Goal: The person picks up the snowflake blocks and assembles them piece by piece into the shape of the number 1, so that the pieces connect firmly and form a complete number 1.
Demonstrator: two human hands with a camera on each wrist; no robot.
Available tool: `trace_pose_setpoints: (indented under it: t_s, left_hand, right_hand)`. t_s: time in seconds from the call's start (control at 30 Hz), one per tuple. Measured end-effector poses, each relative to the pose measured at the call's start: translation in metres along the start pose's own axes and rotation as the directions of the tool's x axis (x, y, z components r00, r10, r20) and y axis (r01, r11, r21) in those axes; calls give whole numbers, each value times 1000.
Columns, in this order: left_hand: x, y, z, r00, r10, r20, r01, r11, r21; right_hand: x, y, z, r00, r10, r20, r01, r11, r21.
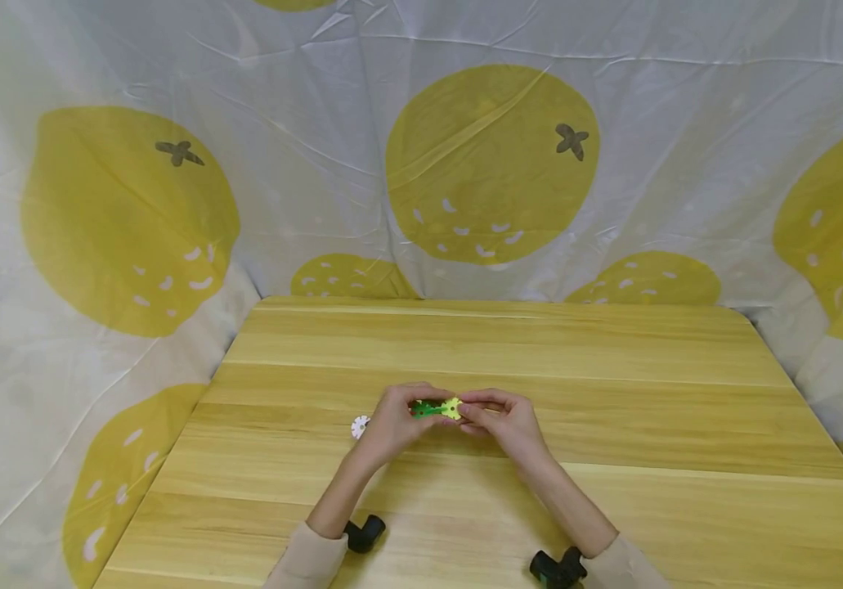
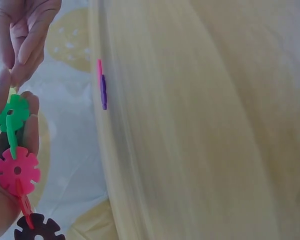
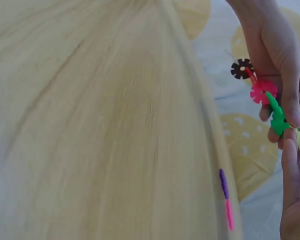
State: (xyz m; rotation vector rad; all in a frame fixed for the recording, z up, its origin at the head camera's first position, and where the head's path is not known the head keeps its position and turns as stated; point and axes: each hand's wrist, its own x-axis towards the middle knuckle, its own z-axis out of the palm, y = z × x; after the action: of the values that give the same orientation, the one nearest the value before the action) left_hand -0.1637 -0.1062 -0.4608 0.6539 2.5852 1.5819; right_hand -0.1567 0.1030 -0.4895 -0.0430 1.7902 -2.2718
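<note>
A chain of notched plastic snowflake discs hangs from my left hand (image 1: 392, 421). In the left wrist view it runs from a green disc (image 2: 20, 107) through a pink disc (image 2: 18, 172) and a red disc to a black disc (image 2: 38, 230). A white disc (image 1: 359, 426) shows beyond the left hand in the head view. The left thumb and fingers hold the green end. My right hand (image 1: 505, 421) pinches a yellow disc (image 1: 452, 408) against that end; its edge is mostly hidden by fingertips in the wrist views. Both hands are raised over the table.
A purple piece (image 3: 223, 183) and a pink piece (image 3: 229, 215) lie near the edge of the wooden table (image 1: 656, 425). A curtain (image 1: 318, 164) printed with yellow fruit stands behind it. Black devices (image 1: 365, 533) sit at both wrists.
</note>
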Motion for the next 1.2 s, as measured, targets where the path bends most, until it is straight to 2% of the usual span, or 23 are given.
trace_pose_setpoints:
  t_s: [0.17, 0.33, 0.47, 0.63, 0.73, 0.87, 1.0, 1.2]
  left_hand:
    - [0, -5, -6, 999, -30, -14, 30, 999, 24]
    - [-3, -11, -15, 998, -66, -10, 66, 997, 34]
    - [-5, -14, -21, 997, -74, -16, 75, 997, 24]
    - [-6, -17, -24, 997, -69, -21, 70, 997, 24]
    - [-6, -19, -24, 998, -65, -19, 66, 998, 18]
    - [-6, -21, -24, 997, -77, -15, 78, 997, 8]
    - [-6, -20, -25, 996, -91, -12, 92, 996, 16]
    - [-7, -21, -24, 995, -101, -7, 102, 994, 30]
  right_hand:
    - [5, 1, -6, 1000, 17, 16, -16, 999, -38]
    - [10, 0, -15, 999, 37, -10, -37, 991, -128]
    - [15, -1, -21, 999, 45, -19, -49, 969, -241]
    - [22, -3, -25, 996, 61, 60, -36, 937, -349]
    - [26, -5, -26, 990, 96, 102, -48, 918, -395]
    - [31, -6, -24, 983, 135, 125, -67, 896, -439]
    - [34, -4, -22, 980, 141, 143, -60, 884, -463]
    - [39, 4, -19, 983, 135, 121, -57, 863, -502]
